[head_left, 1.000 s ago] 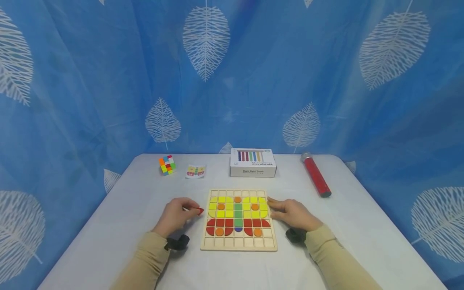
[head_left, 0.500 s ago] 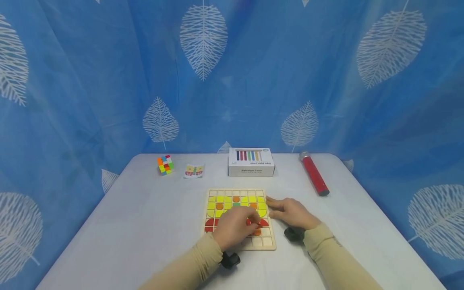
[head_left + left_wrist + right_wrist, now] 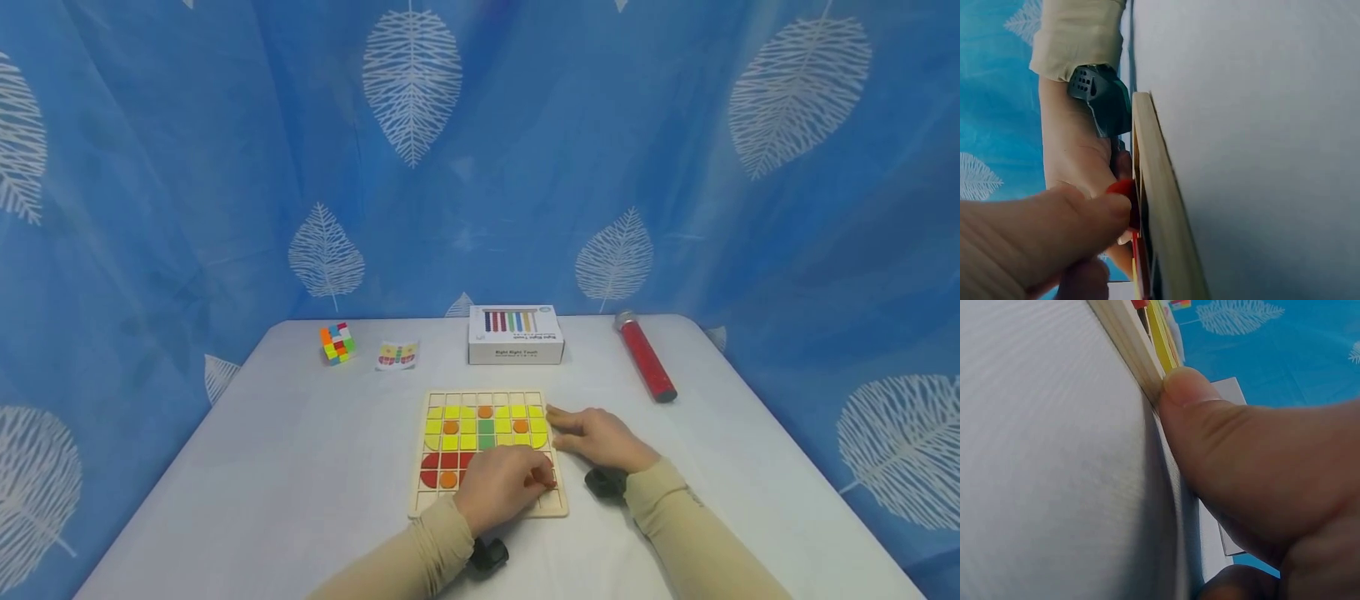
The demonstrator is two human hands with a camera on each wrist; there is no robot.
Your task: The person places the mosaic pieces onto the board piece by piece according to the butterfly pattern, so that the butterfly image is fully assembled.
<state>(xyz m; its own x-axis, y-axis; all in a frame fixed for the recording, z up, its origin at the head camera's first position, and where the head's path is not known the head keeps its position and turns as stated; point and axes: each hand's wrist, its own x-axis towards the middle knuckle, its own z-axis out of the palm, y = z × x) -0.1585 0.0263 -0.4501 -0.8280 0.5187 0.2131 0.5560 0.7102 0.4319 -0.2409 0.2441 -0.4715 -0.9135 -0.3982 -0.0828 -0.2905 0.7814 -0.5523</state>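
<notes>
A square wooden grid board (image 3: pixel 425 500) lies on the table, filled in part with yellow, green, orange and red flat pieces. My left hand (image 3: pixel 501 485) reaches over the board's lower right, pinching a red piece (image 3: pixel 1124 189) between thumb and fingers. In the left wrist view that piece is at the board's surface, and its full outline is hidden by the thumb. The hand and sleeve cover several cells. My right hand (image 3: pixel 597 437) rests against the board's right side, its thumb (image 3: pixel 1191 387) touching the wooden edge in the right wrist view.
Behind the board are a puzzle cube (image 3: pixel 337 343), a small picture card (image 3: pixel 397 356) with a coloured pattern, and a white box (image 3: pixel 515 336). A red tube with a silver end (image 3: pixel 647 360) lies at the right. A blue leaf-patterned curtain (image 3: pixel 517 167) surrounds the table.
My left hand, with the red piece, has moved from left of the board rightward over it, then slightly down to its lower right cells. The right hand has stayed at the board's edge.
</notes>
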